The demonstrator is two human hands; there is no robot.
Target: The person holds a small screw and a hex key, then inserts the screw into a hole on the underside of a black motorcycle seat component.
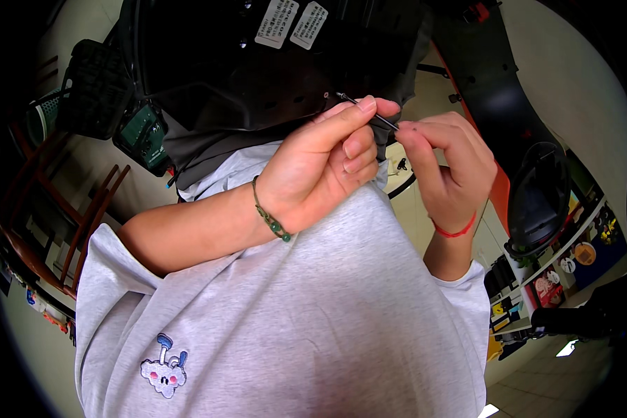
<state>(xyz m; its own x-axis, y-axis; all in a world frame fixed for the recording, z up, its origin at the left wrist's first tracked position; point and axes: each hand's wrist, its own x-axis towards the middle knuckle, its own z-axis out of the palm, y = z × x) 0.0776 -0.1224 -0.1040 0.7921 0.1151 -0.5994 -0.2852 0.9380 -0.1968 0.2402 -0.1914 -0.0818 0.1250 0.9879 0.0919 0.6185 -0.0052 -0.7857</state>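
A thin dark rod (385, 122) is held by the near edge of a black panel (202, 83), toward its right corner. The left hand (320, 157) pinches it between thumb and index finger; the right hand (453, 160) grips its lower end in the fingertips. Farther up the panel are 2 white labels (277, 23).

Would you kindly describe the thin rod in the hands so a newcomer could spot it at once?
Start at the large black panel up top, then drop to the left hand and right hand. Both hold the thin rod, straight and dark with a wider tip, unlike the broad panel beyond.
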